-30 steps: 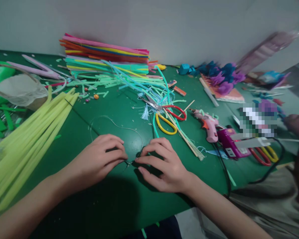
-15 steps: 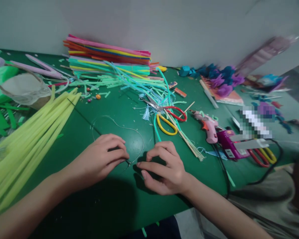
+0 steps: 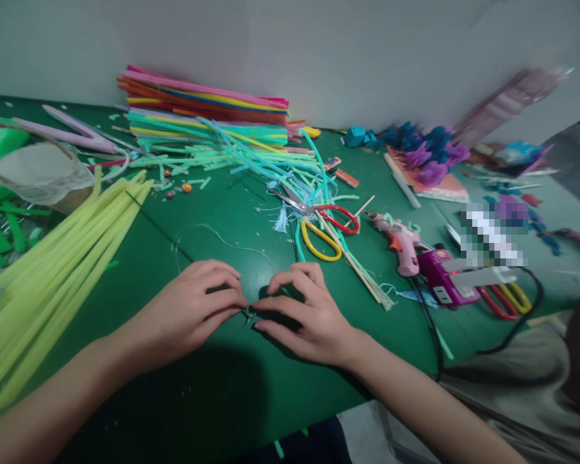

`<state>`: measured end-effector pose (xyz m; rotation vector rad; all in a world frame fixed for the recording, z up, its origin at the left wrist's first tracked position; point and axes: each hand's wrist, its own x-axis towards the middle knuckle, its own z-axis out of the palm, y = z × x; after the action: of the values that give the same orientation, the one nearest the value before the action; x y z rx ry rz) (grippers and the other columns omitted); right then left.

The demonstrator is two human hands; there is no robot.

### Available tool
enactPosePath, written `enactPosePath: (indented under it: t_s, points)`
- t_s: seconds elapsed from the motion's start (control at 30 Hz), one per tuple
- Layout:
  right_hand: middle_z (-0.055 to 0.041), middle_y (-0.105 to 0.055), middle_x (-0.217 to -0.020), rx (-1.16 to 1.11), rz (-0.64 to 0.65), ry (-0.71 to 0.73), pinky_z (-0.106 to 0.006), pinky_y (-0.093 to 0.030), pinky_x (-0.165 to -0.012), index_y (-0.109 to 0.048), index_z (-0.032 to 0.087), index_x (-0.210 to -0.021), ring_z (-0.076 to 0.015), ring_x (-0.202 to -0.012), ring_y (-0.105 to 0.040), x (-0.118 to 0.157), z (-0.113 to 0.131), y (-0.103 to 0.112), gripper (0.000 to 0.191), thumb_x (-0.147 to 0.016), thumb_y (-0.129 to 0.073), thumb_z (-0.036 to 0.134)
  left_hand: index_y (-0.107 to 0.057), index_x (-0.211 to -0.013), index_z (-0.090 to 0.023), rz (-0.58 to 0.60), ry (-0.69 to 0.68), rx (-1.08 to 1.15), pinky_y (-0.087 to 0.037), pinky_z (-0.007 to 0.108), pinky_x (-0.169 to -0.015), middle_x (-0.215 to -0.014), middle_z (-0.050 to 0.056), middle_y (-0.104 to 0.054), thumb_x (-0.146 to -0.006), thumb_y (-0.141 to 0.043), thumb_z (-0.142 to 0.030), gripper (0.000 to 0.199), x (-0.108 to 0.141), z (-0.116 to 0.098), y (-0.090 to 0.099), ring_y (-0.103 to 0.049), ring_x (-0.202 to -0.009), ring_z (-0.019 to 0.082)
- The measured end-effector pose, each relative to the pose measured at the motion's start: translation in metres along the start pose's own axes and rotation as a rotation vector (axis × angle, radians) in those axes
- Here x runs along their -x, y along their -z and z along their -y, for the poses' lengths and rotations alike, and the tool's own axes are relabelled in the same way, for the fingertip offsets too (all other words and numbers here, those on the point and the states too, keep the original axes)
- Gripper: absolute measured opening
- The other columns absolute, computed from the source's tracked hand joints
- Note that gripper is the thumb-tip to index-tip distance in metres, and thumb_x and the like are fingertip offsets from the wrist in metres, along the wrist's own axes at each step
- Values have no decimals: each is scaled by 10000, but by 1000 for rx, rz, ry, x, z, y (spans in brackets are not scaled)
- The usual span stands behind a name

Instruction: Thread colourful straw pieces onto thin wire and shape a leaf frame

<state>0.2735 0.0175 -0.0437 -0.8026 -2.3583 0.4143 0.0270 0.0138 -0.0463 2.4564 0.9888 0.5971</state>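
My left hand rests on the green table with its thumb and fingertips pinched on a small dark, shiny piece, too small to name exactly. A thin, pale cord runs from around that piece in a loose loop on the table beyond my hands. My right hand is just to the right, fingers curved, with a gap between thumb and forefinger. Its fingertips are close beside the small piece; whether they touch it I cannot tell. Past the right hand lie scissors with one red and one yellow handle.
Yellow pipe cleaners fan out at left, near a lidded-looking whitish basket. Colourful pipe cleaner bundles line the wall. A pink glue gun, purple device and black cable lie right, near another person's sleeve.
My right hand has moved left and slightly up, bringing its fingertips up to the small piece. My left hand keeps its pinch almost in place. The whole view has shifted slightly.
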Motion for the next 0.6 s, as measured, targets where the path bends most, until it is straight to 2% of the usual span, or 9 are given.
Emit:
enactPosePath:
  t_s: [0.23,0.4,0.6]
  points:
    - [-82,-636,-1010,-8,-15,21,-407,-435,-920,-759,206,-979,-225,-1032,-483,-1,-1,-1,165,-874,-715,325,-672,-1020,-258,23,-1,4,-385,389,-998,-1046,27,-668,-982,-517,-195,172,1,1,0,-530,-1159,222]
    - [-82,-660,-996,95,-99,104,-388,-434,-878,-763,192,-989,-224,-994,-495,5,3,3,192,-845,-746,318,-669,-1027,-247,19,-9,-2,-378,387,-1004,-1041,29,-668,-984,-514,-190,172,0,1,-1,-529,-1156,219]
    - [-76,-646,-954,215,-87,168,-365,-401,-861,-755,183,-1023,-215,-944,-515,12,8,4,268,-820,-768,358,-674,-1007,-239,3,-17,1,-381,373,-1000,-1022,29,-670,-985,-516,-197,166,-1,0,0,-536,-1145,213]
